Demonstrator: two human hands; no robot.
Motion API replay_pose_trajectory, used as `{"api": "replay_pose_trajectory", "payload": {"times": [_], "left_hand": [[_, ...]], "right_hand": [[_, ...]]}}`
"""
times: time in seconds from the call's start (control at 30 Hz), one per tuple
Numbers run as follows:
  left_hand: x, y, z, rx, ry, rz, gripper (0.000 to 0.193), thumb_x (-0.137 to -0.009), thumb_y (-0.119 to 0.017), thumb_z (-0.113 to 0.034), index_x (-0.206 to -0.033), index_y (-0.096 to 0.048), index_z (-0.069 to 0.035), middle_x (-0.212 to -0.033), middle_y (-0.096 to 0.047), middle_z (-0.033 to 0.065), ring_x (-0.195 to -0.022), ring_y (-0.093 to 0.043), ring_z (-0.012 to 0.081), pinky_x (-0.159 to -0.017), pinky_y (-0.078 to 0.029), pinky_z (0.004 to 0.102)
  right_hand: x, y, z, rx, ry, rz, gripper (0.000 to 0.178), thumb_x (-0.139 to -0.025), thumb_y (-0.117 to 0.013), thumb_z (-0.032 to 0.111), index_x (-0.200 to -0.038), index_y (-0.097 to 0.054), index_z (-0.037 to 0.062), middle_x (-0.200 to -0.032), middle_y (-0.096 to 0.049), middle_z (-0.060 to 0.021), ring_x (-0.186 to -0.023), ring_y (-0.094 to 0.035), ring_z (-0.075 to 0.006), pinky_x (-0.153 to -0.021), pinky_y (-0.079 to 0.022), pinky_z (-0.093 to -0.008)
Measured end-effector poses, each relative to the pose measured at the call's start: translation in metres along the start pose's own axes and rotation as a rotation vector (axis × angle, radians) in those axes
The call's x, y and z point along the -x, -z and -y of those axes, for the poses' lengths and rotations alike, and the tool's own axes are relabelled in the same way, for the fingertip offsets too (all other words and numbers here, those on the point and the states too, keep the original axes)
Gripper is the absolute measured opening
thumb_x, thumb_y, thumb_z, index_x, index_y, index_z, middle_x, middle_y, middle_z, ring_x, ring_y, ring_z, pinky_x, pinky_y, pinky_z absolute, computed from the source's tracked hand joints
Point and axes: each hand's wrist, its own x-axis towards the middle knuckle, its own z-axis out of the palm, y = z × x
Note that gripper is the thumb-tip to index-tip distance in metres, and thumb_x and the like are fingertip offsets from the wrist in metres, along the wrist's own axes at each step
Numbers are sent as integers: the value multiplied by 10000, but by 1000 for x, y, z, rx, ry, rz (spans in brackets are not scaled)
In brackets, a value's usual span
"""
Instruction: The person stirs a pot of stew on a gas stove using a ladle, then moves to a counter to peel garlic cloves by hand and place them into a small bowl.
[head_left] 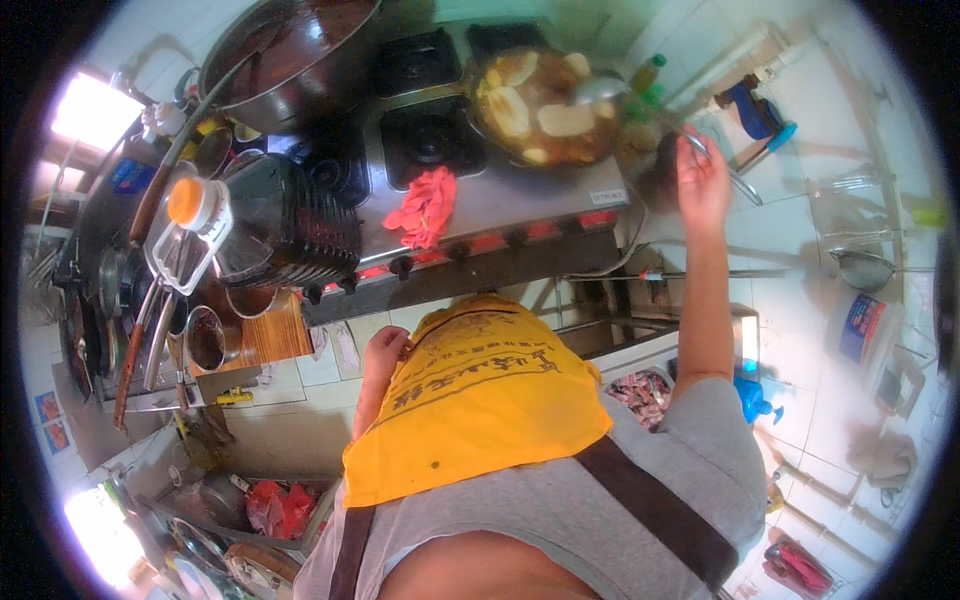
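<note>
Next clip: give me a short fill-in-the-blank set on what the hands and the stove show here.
1. The right hand holds the long handle of a ladle whose bowl is over the ____ of stew.
2. The cloth lying on the stove is ____ in colour.
3. The left hand rests at the edge of the ____ apron.

Missing words: pan; red; yellow
</note>
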Motion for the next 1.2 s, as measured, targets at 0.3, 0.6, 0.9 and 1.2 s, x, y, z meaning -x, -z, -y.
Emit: {"api": "replay_pose_trajectory", "payload": {"times": [0.3, 0.6, 0.9, 1.2], "left_hand": [[17, 14, 1, 85, -9, -73, 140, -848, -537, -124, -898, -588, -3, -722, -621, 54, -586, -522, 87, -529, -422, 224], [31, 39, 25, 125, -45, -168, 137, -845, -533, -110, -896, -585, 6, -708, -617, 50, -569, -514, 88, -519, -420, 215], [47, 54, 49, 155, 60, -215, 156, -855, -554, -149, -905, -581, -4, -730, -618, 58, -555, -504, 88, -507, -416, 221], [38, 79, 62, 218, 53, -162, 131, -852, -546, -143, -895, -585, -25, -715, -613, 49, -555, -496, 84, -502, -408, 211]], "right_hand": [[7, -144, -45, -225, 85, 447, 273, -940, -434, 153, -1068, -453, -86, -1210, -479, -205, -1066, -498, -290, -926, -460, -322], [57, -320, -161, 273, 491, 953, 306, -946, -443, 263, -990, -618, 16, -965, -640, -111, -919, -624, -202, -815, -491, -301], [86, -371, -287, 263, 434, 592, 123, -752, -651, 144, -756, -592, 36, -652, -604, -59, -590, -548, -126, -569, -450, -283], [94, -349, -305, 372, 845, 722, 221, -638, -729, 99, -772, -560, 50, -740, -570, -103, -670, -573, -265, -617, -471, -325]]}}
